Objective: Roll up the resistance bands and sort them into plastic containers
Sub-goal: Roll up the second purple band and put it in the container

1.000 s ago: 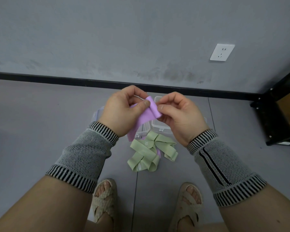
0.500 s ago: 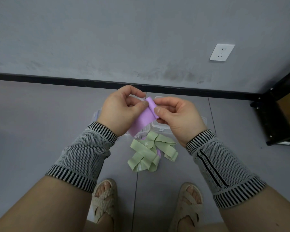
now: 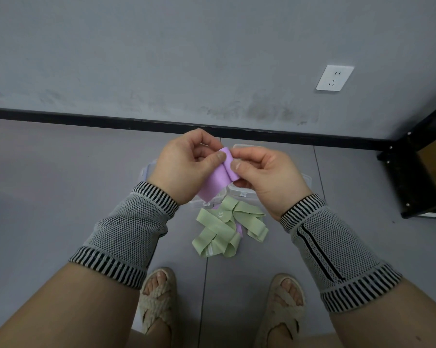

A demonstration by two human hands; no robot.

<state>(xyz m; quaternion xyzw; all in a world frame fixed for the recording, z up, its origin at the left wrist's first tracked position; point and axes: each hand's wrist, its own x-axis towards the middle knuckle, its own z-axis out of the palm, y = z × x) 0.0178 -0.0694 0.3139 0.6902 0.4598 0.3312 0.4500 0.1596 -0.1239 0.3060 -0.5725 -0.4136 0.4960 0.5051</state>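
1. The purple band [image 3: 220, 175] is a flat, matte lilac strip, smooth and wide. Its upper end is turned over into a short roll; the loose tail hangs down and left, ending near the left wrist.
2. It is held up in the air between both hands, above the containers [image 3: 239, 194] on the floor.
3. The left hand [image 3: 180, 167] pinches the band's upper part, thumb pressed on the near face, the other fingers curled behind.
4. The right hand [image 3: 264, 172] pinches the rolled edge from the right, thumb tip on the fold, fingers curled in.
5. The green bands [image 3: 224, 231] lie in a loose, tangled heap on the floor, just this side of the containers. They are pale sage, flat and looped; one bears a printed "30".
6. A sliver of another purple strip peeks from under the heap on its right side.
7. The containers are clear plastic, largely hidden behind the hands; what they hold cannot be told.
8. Both wrists wear grey knit sleeves [image 3: 129, 232] with striped cuffs.
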